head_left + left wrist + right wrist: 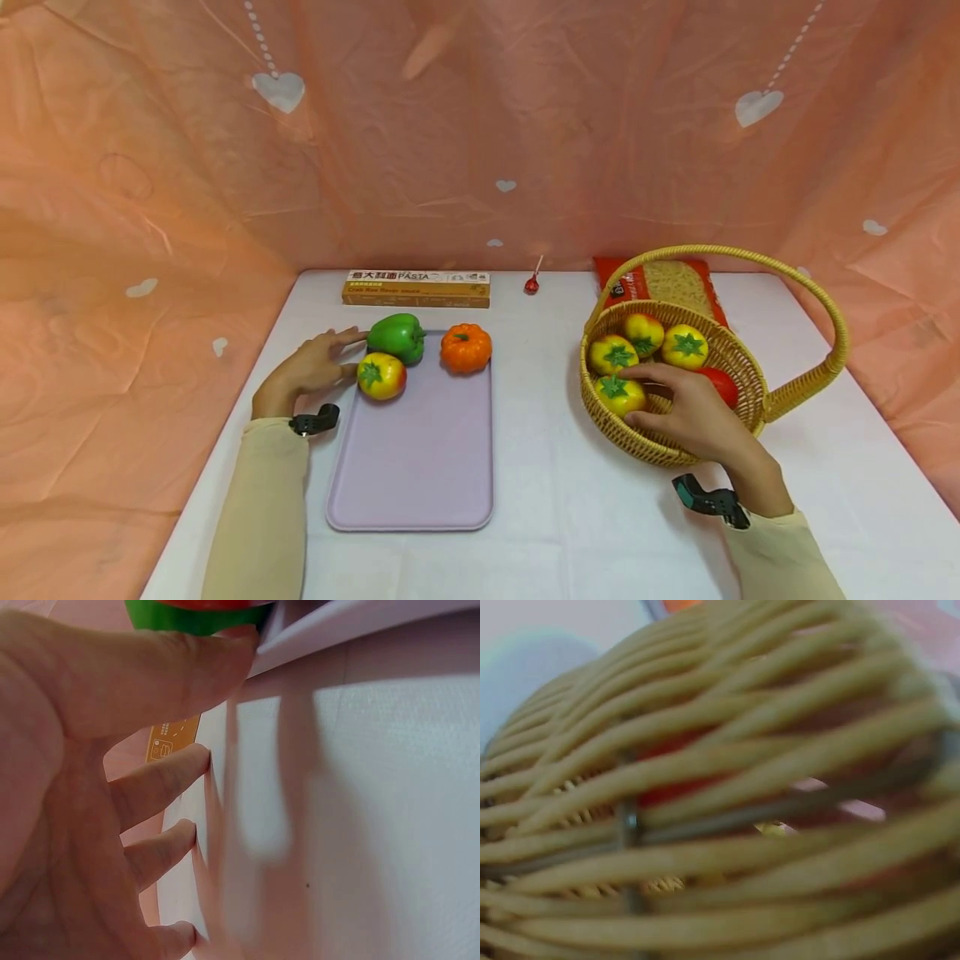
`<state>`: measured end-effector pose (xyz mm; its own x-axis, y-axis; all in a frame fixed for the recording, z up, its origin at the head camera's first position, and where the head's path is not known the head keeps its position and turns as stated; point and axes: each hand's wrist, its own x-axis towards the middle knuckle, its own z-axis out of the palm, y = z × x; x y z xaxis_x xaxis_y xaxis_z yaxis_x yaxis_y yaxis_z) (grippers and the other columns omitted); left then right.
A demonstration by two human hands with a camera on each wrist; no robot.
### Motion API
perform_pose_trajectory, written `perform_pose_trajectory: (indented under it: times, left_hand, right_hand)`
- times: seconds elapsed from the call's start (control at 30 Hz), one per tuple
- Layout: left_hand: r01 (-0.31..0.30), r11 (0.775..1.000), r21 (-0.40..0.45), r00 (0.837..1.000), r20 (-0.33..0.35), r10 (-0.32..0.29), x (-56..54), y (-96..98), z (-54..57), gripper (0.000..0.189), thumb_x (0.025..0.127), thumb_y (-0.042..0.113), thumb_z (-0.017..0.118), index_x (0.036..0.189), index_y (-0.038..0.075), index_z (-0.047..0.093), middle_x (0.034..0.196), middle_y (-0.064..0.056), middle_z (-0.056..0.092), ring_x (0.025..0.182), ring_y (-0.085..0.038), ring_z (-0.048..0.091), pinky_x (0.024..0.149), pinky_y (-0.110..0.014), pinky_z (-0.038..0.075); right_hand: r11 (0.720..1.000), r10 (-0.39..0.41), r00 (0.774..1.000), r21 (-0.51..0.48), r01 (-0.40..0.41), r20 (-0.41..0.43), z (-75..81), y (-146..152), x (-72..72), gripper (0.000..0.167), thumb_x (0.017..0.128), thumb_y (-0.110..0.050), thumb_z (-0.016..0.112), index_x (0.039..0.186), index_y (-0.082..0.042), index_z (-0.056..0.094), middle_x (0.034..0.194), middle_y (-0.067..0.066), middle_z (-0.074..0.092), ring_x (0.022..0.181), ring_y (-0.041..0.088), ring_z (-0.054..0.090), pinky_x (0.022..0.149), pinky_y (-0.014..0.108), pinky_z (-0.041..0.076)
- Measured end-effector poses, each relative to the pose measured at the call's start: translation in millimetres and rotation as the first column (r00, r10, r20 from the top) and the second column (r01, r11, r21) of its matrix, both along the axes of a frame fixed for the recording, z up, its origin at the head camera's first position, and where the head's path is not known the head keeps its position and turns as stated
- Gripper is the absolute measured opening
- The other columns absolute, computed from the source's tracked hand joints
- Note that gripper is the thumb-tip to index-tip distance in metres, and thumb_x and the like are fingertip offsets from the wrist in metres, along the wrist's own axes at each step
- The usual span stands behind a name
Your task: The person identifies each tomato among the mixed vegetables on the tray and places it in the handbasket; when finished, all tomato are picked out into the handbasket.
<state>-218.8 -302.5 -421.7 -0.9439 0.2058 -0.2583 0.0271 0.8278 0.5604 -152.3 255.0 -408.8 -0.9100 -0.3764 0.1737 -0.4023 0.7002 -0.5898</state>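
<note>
My left hand [311, 364] is at the upper left edge of a lilac tray [420, 467], fingers extended, thumb at the rim. Close by its fingertips lie a green bell pepper [396, 337] and a yellow-red tomato-like fruit [382, 377] with a green leafy top. An orange pumpkin [466, 348] sits at the tray's upper right corner. Reaching into a wicker basket [637, 450], my right hand [693, 410] pinches a yellow tomato-like fruit [619, 397] between thumb and fingers. The basket's weave hides that hand in the right wrist view.
Several more yellow fruits [685, 347] and a red one [720, 386] lie in the basket, beneath its tall arched handle [832, 325]. Along the back stand a pasta box [416, 292], a red lollipop [532, 285] and a red pasta bag [675, 283].
</note>
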Motion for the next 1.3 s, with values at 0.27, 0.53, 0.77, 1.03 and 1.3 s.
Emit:
perform_pose_trajectory:
  times: [0.27, 0.53, 0.77, 1.03, 1.3]
  left_hand:
    - [-0.007, 1.0, 0.002, 1.0, 0.009, 0.007, -0.6, -1.2, -0.1, 0.069, 0.101, 0.02, 0.07, 0.166, 0.011, 0.048, 0.178, -0.024, 0.03, 0.164, -0.061, 0.009, 0.128, -0.081, 0.007]
    - [-0.005, 1.0, -0.003, 1.0, 0.013, 0.005, -2.2, -0.7, 0.5, 0.07, 0.101, 0.02, 0.071, 0.166, 0.011, 0.047, 0.178, -0.024, 0.03, 0.164, -0.061, 0.01, 0.127, -0.082, 0.008]
    - [0.013, 1.0, -0.01, 1.0, -0.006, -0.013, -1.6, -1.7, -1.6, 0.069, 0.101, 0.02, 0.07, 0.166, 0.01, 0.048, 0.177, -0.026, 0.03, 0.163, -0.062, 0.011, 0.127, -0.082, 0.008]
    - [0.011, 1.0, 0.02, 1.0, -0.013, -0.01, 0.2, -1.8, -1.9, 0.068, 0.1, 0.017, 0.07, 0.164, 0.006, 0.05, 0.176, -0.027, 0.032, 0.163, -0.062, 0.012, 0.128, -0.081, 0.009]
    - [0.027, 1.0, 0.01, 0.998, -0.05, -0.026, -0.9, -2.0, -1.9, 0.068, 0.099, 0.018, 0.073, 0.162, 0.007, 0.052, 0.174, -0.029, 0.035, 0.161, -0.065, 0.015, 0.127, -0.083, 0.012]
  right_hand:
    - [0.998, -0.047, 0.997, -0.05, 0.044, -0.054, 4.6, -2.1, 0.8, 0.05, 0.087, -0.02, 0.094, 0.134, -0.013, 0.077, 0.127, 0.01, 0.08, 0.113, 0.028, 0.079, 0.093, 0.024, 0.063]
    - [0.776, 0.18, 0.984, -0.618, -0.129, 0.021, 16.8, -14.2, -1.1, 0.05, 0.097, 0.013, 0.071, 0.147, 0.009, 0.062, 0.145, 0.014, 0.072, 0.133, 0.014, 0.071, 0.108, 0.024, 0.057]
    - [0.572, 0.443, 0.896, -0.762, -0.304, -0.025, 22.0, -60.2, -12.0, 0.058, 0.105, -0.018, 0.075, 0.15, 0.013, 0.057, 0.151, 0.015, 0.069, 0.14, 0.025, 0.068, 0.118, 0.035, 0.053]
    - [0.521, 0.529, 0.848, -0.783, -0.339, -0.015, 23.9, -125.7, -24.8, 0.08, 0.097, -0.043, 0.084, 0.152, 0.009, 0.058, 0.153, 0.015, 0.068, 0.142, 0.028, 0.066, 0.121, 0.036, 0.051]
    - [0.522, 0.561, 0.827, -0.794, -0.313, 0.042, 15.0, -178.9, -38.7, 0.09, 0.09, -0.053, 0.088, 0.149, 0.008, 0.061, 0.152, 0.033, 0.062, 0.143, 0.042, 0.062, 0.119, 0.047, 0.053]
